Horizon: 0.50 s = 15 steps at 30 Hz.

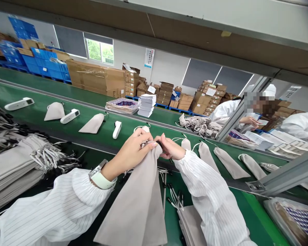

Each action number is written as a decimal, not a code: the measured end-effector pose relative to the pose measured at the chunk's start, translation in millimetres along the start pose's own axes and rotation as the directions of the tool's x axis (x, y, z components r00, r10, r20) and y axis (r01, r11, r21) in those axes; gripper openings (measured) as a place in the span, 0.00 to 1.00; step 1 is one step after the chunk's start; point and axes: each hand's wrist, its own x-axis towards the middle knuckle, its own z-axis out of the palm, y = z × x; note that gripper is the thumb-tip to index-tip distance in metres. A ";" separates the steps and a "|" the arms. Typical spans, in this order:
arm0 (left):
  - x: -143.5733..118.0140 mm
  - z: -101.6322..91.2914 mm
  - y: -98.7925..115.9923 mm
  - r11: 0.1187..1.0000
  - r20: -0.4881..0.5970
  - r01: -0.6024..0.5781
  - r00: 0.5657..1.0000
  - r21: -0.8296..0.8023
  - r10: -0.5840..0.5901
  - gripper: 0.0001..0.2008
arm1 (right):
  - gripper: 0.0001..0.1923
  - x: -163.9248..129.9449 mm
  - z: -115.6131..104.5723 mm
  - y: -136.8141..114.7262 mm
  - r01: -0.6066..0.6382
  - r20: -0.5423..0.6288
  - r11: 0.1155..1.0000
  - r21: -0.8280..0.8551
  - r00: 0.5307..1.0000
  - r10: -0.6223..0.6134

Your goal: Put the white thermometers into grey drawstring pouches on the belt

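left hand (135, 147): i pinch the grey pouch (138, 205) mouth
right hand (169, 147): pinching that mouth too, above the green belt (74, 128)

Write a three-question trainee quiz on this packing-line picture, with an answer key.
1. True or false: both hands grip the top of the same grey pouch.
2. Which wrist wears a watch: A the left hand, B the right hand, C neither?
3. Fill in: the white handheld device nearest the hands lies on the green ____.

Key: 1 true; 2 A; 3 belt.
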 end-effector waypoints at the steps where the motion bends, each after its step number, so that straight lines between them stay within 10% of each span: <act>1: -0.3 0.4 -0.2 1.000 0.007 0.003 1.000 0.000 -0.003 0.10 | 0.26 -0.6 -0.2 0.2 0.035 -0.051 0.998 -0.061 0.998 -0.038; 11: 1.9 9.0 -12.8 0.999 -0.073 0.040 0.997 0.011 -0.039 0.10 | 0.32 -9.6 37.8 19.2 0.022 -0.050 0.995 -0.098 0.998 -0.027; 13: 2.6 5.4 -12.8 0.999 -0.099 0.036 0.995 0.041 -0.032 0.11 | 0.33 -7.3 29.5 20.3 -0.003 -0.190 0.999 -0.048 0.982 -0.006; 15: 2.3 -0.3 -10.6 0.993 -0.121 0.080 0.990 0.087 -0.069 0.13 | 0.32 -6.9 3.8 21.9 0.058 -0.484 0.992 -0.116 0.868 -0.108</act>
